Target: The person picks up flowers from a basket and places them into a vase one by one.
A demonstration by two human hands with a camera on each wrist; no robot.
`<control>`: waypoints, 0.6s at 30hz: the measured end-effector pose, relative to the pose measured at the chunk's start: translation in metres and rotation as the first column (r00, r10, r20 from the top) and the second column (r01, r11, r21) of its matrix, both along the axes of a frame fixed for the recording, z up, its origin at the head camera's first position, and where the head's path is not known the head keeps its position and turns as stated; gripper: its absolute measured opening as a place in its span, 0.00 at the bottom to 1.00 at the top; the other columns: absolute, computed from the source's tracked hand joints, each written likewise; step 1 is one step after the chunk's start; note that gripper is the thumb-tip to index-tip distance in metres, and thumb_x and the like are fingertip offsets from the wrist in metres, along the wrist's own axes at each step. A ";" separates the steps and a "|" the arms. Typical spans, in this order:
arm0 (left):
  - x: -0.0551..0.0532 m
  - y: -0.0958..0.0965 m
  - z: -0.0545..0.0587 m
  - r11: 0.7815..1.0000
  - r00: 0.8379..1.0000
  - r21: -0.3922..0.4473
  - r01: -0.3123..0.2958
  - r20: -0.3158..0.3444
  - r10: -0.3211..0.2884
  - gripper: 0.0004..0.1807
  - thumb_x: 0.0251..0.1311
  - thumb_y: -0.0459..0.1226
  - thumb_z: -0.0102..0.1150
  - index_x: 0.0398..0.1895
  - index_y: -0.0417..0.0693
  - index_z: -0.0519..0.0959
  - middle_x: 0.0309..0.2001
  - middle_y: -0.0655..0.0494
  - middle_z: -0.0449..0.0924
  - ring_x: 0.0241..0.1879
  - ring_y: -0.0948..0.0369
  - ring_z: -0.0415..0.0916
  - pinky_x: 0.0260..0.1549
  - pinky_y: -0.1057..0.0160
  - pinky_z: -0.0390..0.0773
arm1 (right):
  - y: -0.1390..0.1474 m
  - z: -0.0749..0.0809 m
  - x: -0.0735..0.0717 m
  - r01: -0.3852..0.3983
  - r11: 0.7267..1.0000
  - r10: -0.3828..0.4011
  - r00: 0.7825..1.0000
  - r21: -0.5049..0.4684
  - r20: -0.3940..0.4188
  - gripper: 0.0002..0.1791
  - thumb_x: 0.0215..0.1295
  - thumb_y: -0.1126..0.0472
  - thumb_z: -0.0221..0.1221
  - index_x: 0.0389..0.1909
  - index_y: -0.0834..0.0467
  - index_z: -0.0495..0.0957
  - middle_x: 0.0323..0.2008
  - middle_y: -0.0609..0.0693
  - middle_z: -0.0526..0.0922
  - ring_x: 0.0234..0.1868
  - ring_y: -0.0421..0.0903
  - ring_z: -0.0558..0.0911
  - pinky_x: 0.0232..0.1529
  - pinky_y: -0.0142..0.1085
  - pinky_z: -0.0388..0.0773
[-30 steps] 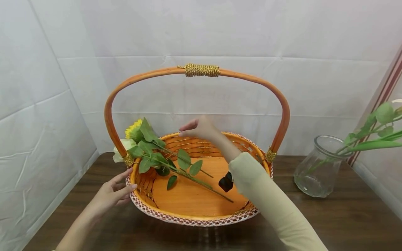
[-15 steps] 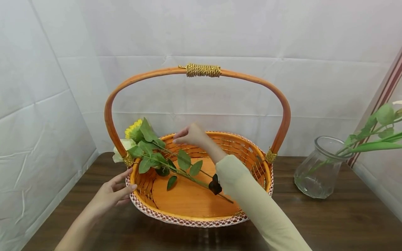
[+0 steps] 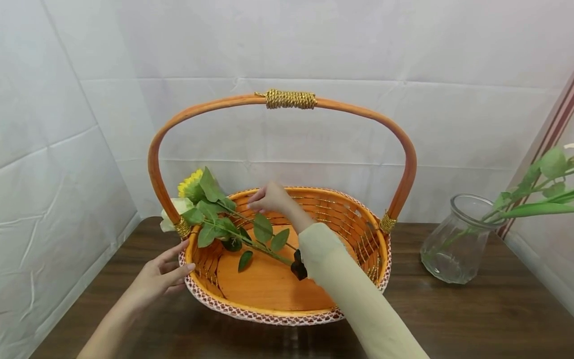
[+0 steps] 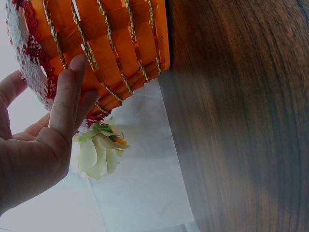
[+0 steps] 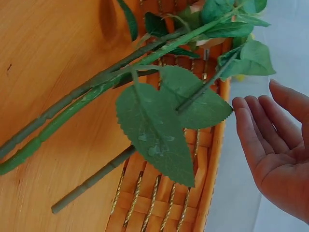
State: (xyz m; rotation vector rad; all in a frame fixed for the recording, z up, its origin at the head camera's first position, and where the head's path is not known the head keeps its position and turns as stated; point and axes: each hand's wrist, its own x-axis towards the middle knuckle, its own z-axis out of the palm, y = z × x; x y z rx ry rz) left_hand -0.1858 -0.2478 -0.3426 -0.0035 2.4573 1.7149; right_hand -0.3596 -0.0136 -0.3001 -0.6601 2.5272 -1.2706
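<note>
One loosely spread left hand (image 3: 154, 276) touches the basket (image 3: 287, 313) at its left rim, probably to steady it. Inside lie stems (image 3: 278, 257), their flower heads (image 3: 190, 185) beyond that rim, apparently propped there. The right hand (image 3: 271, 198), relaxed, holding nothing, hovers by the basket's far rim.

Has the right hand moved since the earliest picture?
Yes: in the head view, the right hand has shifted left and down relative to the gold cord atop the handle.

Left arm (image 3: 109, 324) extended, left hand (image 3: 152, 280) relaxed, right arm (image 3: 345, 284) angled leftward, right hand (image 3: 271, 198) loosely curved (thumb apart)
</note>
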 end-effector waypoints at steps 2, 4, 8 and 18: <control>0.000 -0.001 0.000 1.000 1.000 0.004 0.002 0.001 -0.002 0.37 0.64 0.39 0.52 0.71 0.44 0.46 0.59 0.21 0.56 0.42 0.52 0.77 0.44 0.52 0.78 | -0.003 -0.003 -0.001 -0.006 0.999 0.007 1.000 0.046 -0.024 0.10 0.57 0.61 0.62 0.38 0.61 0.83 0.37 0.54 0.84 0.34 0.46 0.81 0.39 0.37 0.81; 0.000 -0.001 0.000 1.000 1.000 0.008 0.004 -0.002 -0.004 0.37 0.64 0.39 0.51 0.71 0.43 0.46 0.59 0.21 0.56 0.43 0.52 0.77 0.44 0.52 0.78 | -0.005 -0.005 -0.002 -0.004 0.995 0.010 0.998 0.100 -0.056 0.09 0.57 0.60 0.62 0.37 0.61 0.84 0.36 0.52 0.84 0.32 0.44 0.80 0.39 0.37 0.81; 0.000 -0.002 0.000 1.000 1.000 0.012 0.011 -0.006 -0.011 0.37 0.64 0.39 0.51 0.71 0.43 0.46 0.59 0.21 0.56 0.44 0.51 0.76 0.44 0.52 0.78 | -0.010 -0.009 -0.003 0.000 0.986 0.014 0.997 0.168 -0.081 0.08 0.56 0.60 0.63 0.33 0.61 0.85 0.30 0.51 0.84 0.29 0.45 0.80 0.35 0.37 0.81; 0.000 -0.002 -0.001 1.000 1.000 0.016 0.012 0.003 -0.012 0.37 0.64 0.39 0.51 0.71 0.43 0.45 0.59 0.21 0.56 0.45 0.50 0.76 0.45 0.52 0.77 | -0.021 -0.015 0.001 -0.032 0.971 0.048 0.997 0.239 -0.061 0.07 0.55 0.62 0.64 0.27 0.63 0.85 0.27 0.54 0.84 0.27 0.48 0.80 0.28 0.34 0.79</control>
